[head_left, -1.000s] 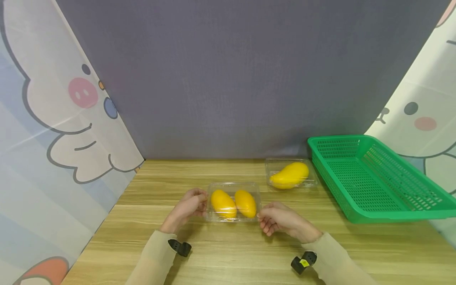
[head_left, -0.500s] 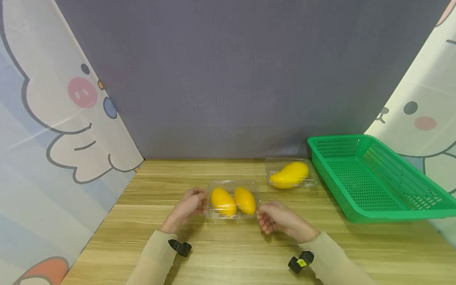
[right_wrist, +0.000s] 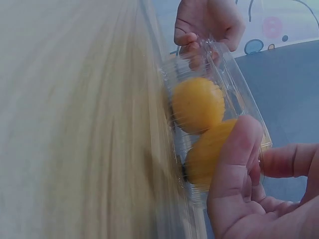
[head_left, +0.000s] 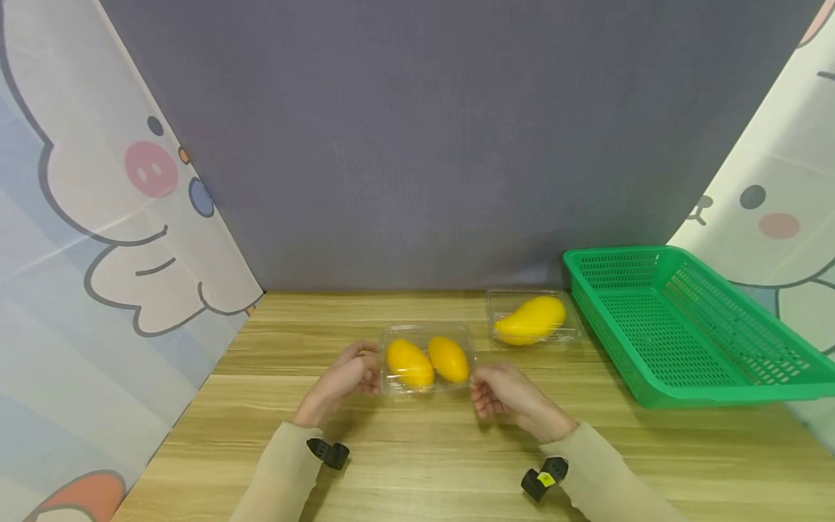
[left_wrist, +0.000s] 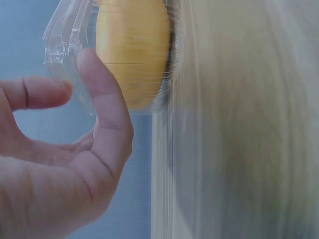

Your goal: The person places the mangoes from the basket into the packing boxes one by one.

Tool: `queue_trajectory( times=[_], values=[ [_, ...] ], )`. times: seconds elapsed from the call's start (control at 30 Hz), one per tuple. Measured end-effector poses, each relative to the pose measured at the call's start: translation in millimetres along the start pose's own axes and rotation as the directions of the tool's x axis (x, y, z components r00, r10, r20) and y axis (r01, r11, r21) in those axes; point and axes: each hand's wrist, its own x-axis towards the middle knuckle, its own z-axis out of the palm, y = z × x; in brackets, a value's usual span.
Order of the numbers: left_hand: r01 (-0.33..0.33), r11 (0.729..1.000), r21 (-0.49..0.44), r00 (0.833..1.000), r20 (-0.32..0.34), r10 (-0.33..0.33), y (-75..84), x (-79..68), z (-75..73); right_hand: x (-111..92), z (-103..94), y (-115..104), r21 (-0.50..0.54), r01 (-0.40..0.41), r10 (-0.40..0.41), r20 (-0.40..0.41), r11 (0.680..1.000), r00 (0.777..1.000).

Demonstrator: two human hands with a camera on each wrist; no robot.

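A clear plastic fruit box (head_left: 427, 330) lies at the middle of the table between the two hands. Through its plastic show two yellow mangoes, a left one (head_left: 409, 364) and a right one (head_left: 449, 359). At its left end, the left hand (head_left: 341, 383) pinches the rim between thumb (left_wrist: 102, 94) and a finger. The right hand (head_left: 512, 399) grips the opposite end, its thumb (right_wrist: 239, 149) over the rim in the right wrist view. Parts of the fingers are hidden behind the hands in the head view.
Behind and to the right stands another clear box (head_left: 497, 301) with a single mango (head_left: 533, 320) in it. A green plastic basket (head_left: 642, 384) sits at the right of the wooden table (head_left: 417, 464). A dark grey panel (head_left: 417, 145) rises along the back edge.
Both hands hold the same ends while the box with two mangoes has shifted a little away from the person. The right forearm has drifted slightly left. The other box and basket have stayed put.
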Motion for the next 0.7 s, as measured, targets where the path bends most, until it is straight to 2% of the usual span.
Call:
queue_trajectory(
  times=[0.2, 0.4, 0.57, 0.7],
  values=[
    [-0.012, 1.0, 0.026, 0.998, 0.065, 0.01, 0.3, -1.1, -1.7, 1.3, 0.4, -0.7, 0.004, 0.017, -0.017, -0.005, 1.0, 1.0],
    [0.008, 0.999, 0.048, 0.992, 0.124, -0.014, 1.8, -1.5, -2.3, 3.3, 0.0, -1.6, 0.012, 0.007, -0.007, -0.025, 1.0, 1.0],
    [0.022, 0.998, 0.067, 0.991, 0.13, -0.031, 1.9, -0.9, 1.1, 5.9, -1.4, -1.1, 0.014, 0.008, -0.007, -0.024, 1.0, 1.0],
    [0.028, 0.998, 0.059, 0.994, 0.103, -0.034, 1.0, 1.2, 5.3, 7.0, -2.4, -1.8, -0.008, 0.011, -0.012, -0.022, 1.0, 1.0]
  ],
)
